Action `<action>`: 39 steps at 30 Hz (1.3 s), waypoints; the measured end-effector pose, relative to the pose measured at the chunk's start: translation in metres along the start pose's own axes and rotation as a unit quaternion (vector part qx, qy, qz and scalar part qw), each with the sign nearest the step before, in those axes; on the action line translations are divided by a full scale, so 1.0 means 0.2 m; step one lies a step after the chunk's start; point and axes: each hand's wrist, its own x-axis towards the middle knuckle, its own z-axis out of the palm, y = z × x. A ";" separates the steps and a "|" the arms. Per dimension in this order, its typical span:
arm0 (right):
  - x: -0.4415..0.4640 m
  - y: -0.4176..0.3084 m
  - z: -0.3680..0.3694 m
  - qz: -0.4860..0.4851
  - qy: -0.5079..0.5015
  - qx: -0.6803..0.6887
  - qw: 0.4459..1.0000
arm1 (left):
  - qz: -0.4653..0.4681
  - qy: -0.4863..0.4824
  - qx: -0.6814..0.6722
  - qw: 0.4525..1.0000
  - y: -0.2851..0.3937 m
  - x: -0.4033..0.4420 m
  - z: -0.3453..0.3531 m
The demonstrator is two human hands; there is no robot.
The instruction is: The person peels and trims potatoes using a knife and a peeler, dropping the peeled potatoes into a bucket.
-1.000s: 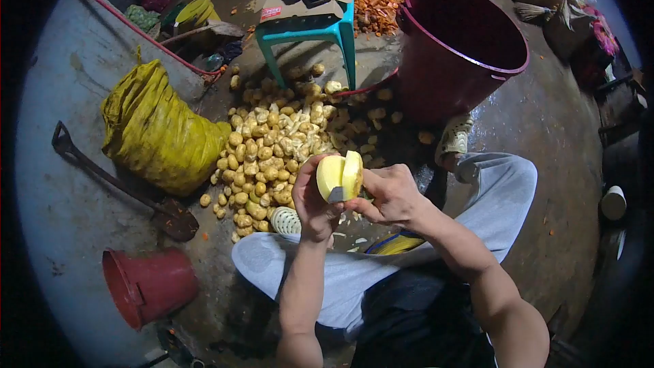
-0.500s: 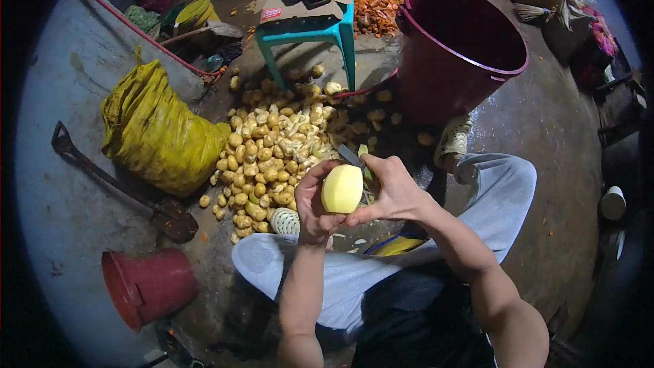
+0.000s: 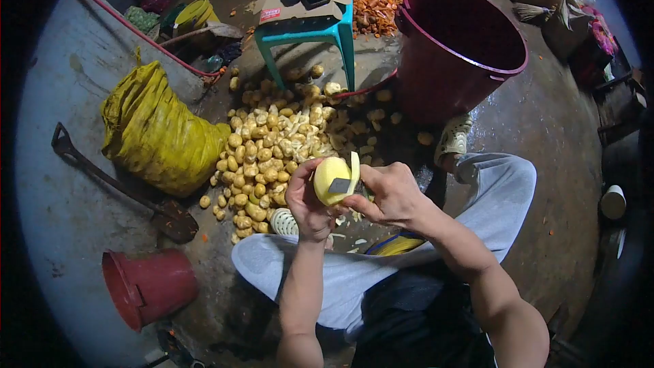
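Observation:
A pale yellow, peeled potato (image 3: pixel 328 176) with flat cut facets sits in my left hand (image 3: pixel 306 204), whose fingers wrap round its left side and underside. My right hand (image 3: pixel 394 194) is closed on a knife; the handle is hidden in the fingers. The knife's grey blade (image 3: pixel 338 185) lies against the right face of the potato. A thin strip of peel (image 3: pixel 355 170) stands up beside the blade, near my right thumb and fingers. Beyond both hands, a heap of potatoes (image 3: pixel 262 153) covers the floor.
A yellow sack (image 3: pixel 160 133) and a shovel (image 3: pixel 112 180) lie to the left. Nearer stands a red bucket (image 3: pixel 153 286). Ahead are a teal chair (image 3: pixel 303 31) with cardboard on it, orange pieces (image 3: pixel 378 0) on the floor, and a large maroon bin (image 3: pixel 436 68).
My right hand has brought the knife blade from beyond the potato onto its right face. A strip of peel now stands there. My left hand has tilted the potato slightly left.

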 end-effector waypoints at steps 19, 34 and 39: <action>0.05 0.03 0.00 0.040 0.058 0.156 0.985 | 0.069 0.012 0.013 0.997 -0.04 -0.01 0.02; 0.03 0.04 0.02 0.154 0.046 0.276 0.948 | -0.016 0.051 -0.081 0.995 -0.05 -0.01 0.02; 0.05 0.18 0.07 0.229 0.059 0.437 0.868 | -0.115 0.123 -0.156 0.973 0.00 0.02 0.03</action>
